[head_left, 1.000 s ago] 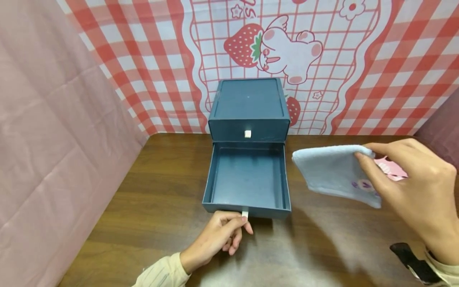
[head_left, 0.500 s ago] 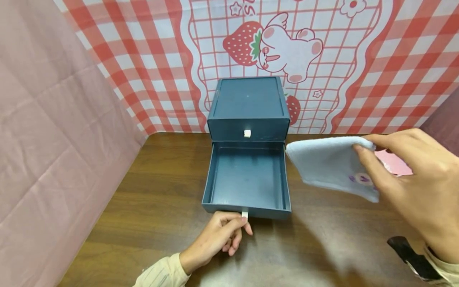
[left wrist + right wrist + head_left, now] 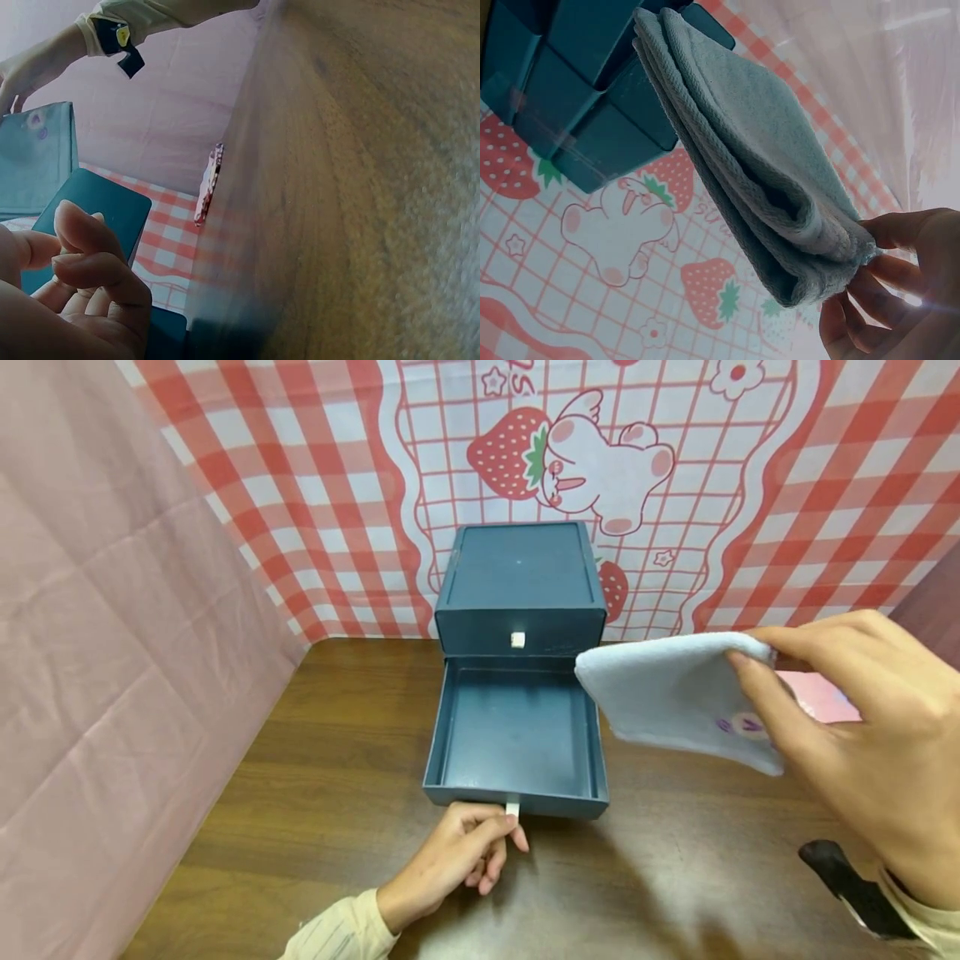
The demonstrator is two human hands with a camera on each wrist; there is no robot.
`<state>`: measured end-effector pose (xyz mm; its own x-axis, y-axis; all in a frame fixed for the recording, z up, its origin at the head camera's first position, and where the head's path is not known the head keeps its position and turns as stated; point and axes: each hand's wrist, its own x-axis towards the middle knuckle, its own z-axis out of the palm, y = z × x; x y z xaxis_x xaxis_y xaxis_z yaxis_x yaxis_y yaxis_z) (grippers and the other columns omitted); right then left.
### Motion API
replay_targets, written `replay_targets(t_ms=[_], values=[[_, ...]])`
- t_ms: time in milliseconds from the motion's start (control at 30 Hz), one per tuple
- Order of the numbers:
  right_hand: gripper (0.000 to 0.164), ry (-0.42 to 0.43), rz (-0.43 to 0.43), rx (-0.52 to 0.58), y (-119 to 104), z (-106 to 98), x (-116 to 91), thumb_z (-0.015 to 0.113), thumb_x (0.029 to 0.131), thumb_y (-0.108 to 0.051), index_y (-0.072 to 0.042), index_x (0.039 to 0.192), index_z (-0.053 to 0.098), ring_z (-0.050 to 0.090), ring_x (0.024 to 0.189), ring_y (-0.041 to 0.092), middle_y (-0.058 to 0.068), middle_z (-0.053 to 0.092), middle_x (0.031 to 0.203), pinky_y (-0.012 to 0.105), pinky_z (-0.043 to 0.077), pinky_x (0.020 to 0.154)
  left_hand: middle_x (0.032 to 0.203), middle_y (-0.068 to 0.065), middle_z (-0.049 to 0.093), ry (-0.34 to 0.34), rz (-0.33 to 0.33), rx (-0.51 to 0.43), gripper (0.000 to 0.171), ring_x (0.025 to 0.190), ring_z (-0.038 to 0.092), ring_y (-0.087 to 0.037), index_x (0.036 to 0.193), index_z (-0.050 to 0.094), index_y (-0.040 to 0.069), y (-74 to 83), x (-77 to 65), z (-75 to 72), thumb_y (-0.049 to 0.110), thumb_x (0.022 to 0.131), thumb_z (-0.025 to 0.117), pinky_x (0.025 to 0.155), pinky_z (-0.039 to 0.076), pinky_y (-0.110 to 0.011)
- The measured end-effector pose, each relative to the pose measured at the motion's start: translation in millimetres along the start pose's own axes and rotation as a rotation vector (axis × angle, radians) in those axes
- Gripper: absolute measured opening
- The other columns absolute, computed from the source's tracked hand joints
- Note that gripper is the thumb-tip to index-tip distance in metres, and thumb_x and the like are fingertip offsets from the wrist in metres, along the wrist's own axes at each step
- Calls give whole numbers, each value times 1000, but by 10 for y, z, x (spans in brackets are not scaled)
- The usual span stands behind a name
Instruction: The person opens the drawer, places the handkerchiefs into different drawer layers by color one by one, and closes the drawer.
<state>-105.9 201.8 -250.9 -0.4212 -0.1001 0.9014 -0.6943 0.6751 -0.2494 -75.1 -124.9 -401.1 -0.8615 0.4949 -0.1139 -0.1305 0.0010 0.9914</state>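
Note:
My left hand (image 3: 453, 852) pinches the white pull tab (image 3: 512, 807) on the front of the lower drawer (image 3: 517, 727). That drawer is pulled out, and its inside shows bare. In my right hand (image 3: 862, 718) a folded light-blue towel (image 3: 667, 689) is pinched at one corner between thumb and fingers. It hangs in the air to the right of the drawer, with a small purple emblem near its lower right corner. The right wrist view shows the folded layers of the towel (image 3: 750, 142). The blue drawer cabinet (image 3: 521, 564) has its upper drawer closed.
A pink patterned item (image 3: 821, 695) lies on the wooden table (image 3: 315, 793) behind my right hand, partly hidden. A red-and-white checked cloth (image 3: 330, 527) hangs behind the cabinet. Pink fabric (image 3: 112, 652) covers the left side.
The right hand has carried the towel left and slightly up, bringing it closer to the open drawer. The left hand and the drawer stay where they were.

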Motion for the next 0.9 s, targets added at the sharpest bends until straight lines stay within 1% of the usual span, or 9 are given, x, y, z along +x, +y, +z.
replay_targets(t_ms=[67,200,300,400,567,767,900], values=[[22,8,-4,9,-19,17,18,84,76,-8,-6,97,80,67,91,16,13,74,89,13,45,90,54,-3,50,-1,1,-1,37,40,46,-8,95,67,-8,-1,2,-1,25,103,52,38,33,-20],[23,11,-10,-9,-49,41,35,85,76,-10,-7,98,80,66,89,17,11,74,88,12,44,90,54,-3,50,-6,2,-7,38,40,46,-8,95,67,-9,-3,4,-1,25,103,52,38,32,-20],[24,15,-24,-37,-37,68,30,87,74,-13,-9,97,80,64,85,20,10,74,86,11,42,89,54,-3,50,-6,-1,-13,37,40,46,-8,96,67,-9,-2,0,0,25,103,52,38,32,-20],[24,40,-39,-43,-7,114,16,88,72,-15,-10,95,81,63,81,21,9,73,83,10,41,86,54,-2,50,-1,-7,-15,37,40,46,-8,96,67,-9,-2,-3,-3,25,103,52,38,32,-20],[22,97,-65,12,6,210,-4,89,69,-13,-10,89,81,62,75,19,5,73,78,10,40,81,54,-3,50,0,-12,-17,37,40,46,-8,97,67,-9,-7,-4,-10,25,103,52,38,32,-21],[18,115,-94,38,-69,312,38,88,71,-12,-9,88,81,58,71,17,4,71,75,10,37,75,54,-3,50,-5,-12,-13,39,40,46,-8,100,67,-10,0,-4,-9,26,103,52,38,32,-22],[20,123,-99,47,-58,364,20,89,70,-12,-10,88,81,56,68,16,4,70,74,11,34,70,54,-3,50,-6,-13,-15,38,40,46,-9,99,67,-9,8,-4,-8,26,103,52,38,32,-22]])
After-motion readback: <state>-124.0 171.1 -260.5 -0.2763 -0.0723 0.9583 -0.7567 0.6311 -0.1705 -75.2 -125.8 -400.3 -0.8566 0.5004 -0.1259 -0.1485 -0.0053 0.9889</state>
